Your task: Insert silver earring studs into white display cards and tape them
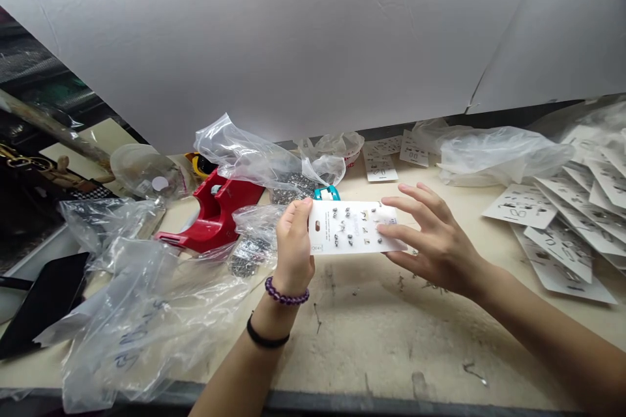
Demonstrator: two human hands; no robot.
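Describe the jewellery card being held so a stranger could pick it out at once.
On the cream workbench, right of the red tape dispenser, the left hand holds a white stud card. Unlike the loose cards at far right, it has the right hand at its end.

a scuffed cream workbench [372, 339] carries a red tape dispenser [210, 221] near its back edge, crumpled clear plastic bags [137, 319] along its left side and fanned white earring cards [562, 241] at its right edge. more cards [380, 166] lie at the back edge beside a bunched plastic bag [499, 156], while small dark scraps [430, 285] dot the surface mid-bench.
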